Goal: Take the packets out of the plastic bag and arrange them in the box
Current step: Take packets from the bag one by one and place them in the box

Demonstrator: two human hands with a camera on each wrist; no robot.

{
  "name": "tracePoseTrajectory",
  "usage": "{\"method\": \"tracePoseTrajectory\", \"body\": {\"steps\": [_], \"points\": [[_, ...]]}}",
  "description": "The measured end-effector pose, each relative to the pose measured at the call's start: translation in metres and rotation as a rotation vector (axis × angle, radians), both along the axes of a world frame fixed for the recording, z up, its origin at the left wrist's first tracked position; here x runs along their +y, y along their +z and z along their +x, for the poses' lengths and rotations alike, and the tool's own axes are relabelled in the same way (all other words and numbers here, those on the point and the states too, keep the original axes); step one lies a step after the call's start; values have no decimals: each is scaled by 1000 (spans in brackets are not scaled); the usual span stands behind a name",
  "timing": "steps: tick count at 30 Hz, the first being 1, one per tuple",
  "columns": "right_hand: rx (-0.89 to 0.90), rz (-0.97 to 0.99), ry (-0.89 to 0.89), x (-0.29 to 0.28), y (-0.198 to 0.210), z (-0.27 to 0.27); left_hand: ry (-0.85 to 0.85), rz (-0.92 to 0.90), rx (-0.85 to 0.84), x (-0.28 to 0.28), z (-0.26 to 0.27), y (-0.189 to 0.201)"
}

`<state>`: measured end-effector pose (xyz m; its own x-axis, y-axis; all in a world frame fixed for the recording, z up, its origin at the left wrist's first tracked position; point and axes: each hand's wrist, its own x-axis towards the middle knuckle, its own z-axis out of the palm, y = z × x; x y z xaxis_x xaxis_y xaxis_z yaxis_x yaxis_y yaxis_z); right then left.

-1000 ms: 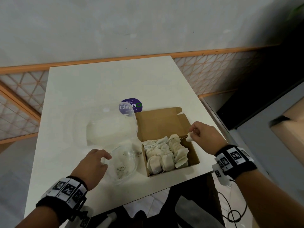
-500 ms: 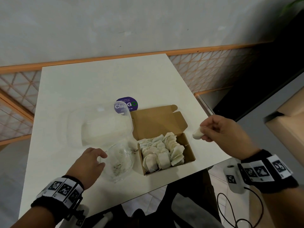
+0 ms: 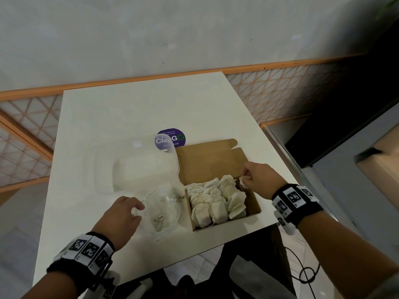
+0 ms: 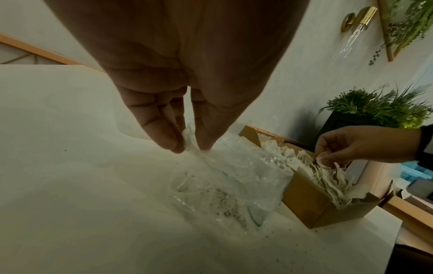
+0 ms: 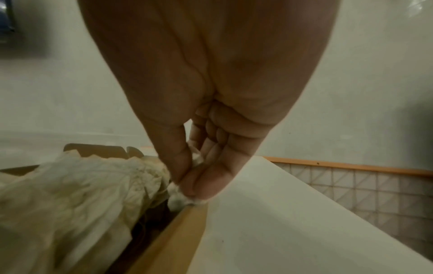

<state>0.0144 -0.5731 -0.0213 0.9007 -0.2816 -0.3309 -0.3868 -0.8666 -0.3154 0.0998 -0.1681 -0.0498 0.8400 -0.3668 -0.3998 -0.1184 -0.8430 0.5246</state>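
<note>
A brown cardboard box point(image 3: 252, 209) lies open on the white table, its near half filled with several white packets point(image 3: 213, 201). My right hand point(image 3: 258, 180) pinches one small white packet point(image 3: 244, 182) at the box's right wall; the right wrist view shows the packet point(image 5: 178, 201) at my fingertips point(image 5: 187, 185), just above the box's edge point(image 5: 168, 233). Left of the box lies the clear plastic bag point(image 3: 162, 210), crumpled, with dark crumbs inside and no packet showing. My left hand point(image 3: 125, 214) pinches the bag's edge point(image 4: 189, 140) between thumb and fingers.
A clear plastic lid or container point(image 3: 142, 167) lies behind the bag. A purple round sticker point(image 3: 171, 139) marks the table point(image 3: 133, 108) behind the box. The table's near edge runs just below the box. Potted plants point(image 4: 379, 107) stand beyond the table.
My right hand, which had drawn out to the right past the box with the packet, has come back over the box's right side. The left hand stays on the bag.
</note>
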Motion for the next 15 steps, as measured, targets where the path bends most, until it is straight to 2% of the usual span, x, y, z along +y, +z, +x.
{"method": "tracePoseTrajectory", "body": {"steps": [5, 10, 15], "points": [[68, -52, 155, 14, -1, 14, -19, -1, -14, 0, 2, 0], [66, -203, 159, 20, -19, 17, -38, 26, -23, 1, 2, 1], [70, -219, 62, 21, -19, 14, -72, 34, -36, -3, -1, 4]]}}
